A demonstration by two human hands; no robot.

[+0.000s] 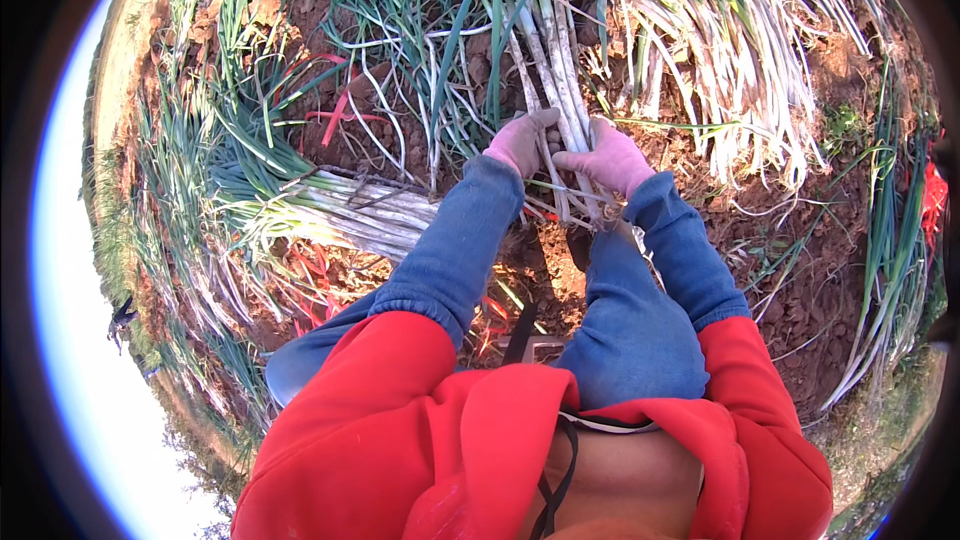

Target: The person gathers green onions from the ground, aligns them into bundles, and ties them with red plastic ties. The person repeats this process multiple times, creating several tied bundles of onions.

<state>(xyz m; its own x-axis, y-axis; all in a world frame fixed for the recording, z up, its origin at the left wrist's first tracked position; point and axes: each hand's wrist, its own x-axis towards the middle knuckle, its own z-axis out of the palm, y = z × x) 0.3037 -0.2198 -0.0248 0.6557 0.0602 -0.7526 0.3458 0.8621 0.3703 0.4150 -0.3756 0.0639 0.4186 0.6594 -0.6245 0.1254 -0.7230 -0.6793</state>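
Note:
Both my hands wear pinkish gloves and hold a small bunch of long green onions [556, 52] in front of my knees. My left hand [517, 142] grips the bunch from the left, thumb laid toward the white stalks. From the right, my right hand [611, 159] closes around the same stalks, its thumb pointing left across them. The rooted ends hang below my hands, and the green leaves stretch away from me. My fingers are partly hidden behind the stalks.
A thick bundle of green onions [367, 211] lies left of my left forearm. More loose onions [720, 67] are heaped at the far right. Red plastic strips [337, 116] lie on the brown soil [814, 307]. Further onions [889, 255] lie at the right edge.

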